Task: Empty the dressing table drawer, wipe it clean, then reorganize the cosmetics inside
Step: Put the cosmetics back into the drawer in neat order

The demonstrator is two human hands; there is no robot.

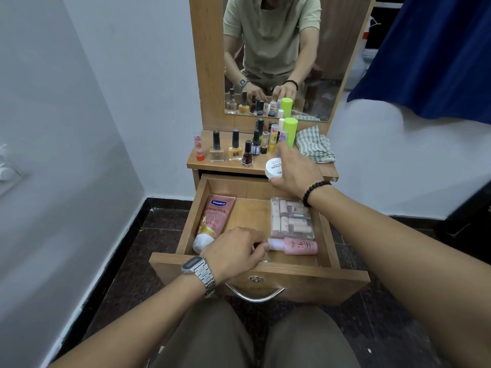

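Observation:
The wooden drawer stands pulled out. Inside lie a pink Vaseline tube at the left, a clear case of small bottles at the right, and a small pink bottle on its side near the front. My left hand rests curled at the drawer's front, fingertips at the pink bottle's white cap. My right hand grips a white round jar at the tabletop's front edge. On the tabletop stand several nail polish bottles, lip balms and a green canister.
A folded checked cloth lies on the tabletop's right end. A mirror rises behind the cosmetics. White walls close in at left and right, and a dark blue curtain hangs at the upper right. The drawer's metal handle is above my knees.

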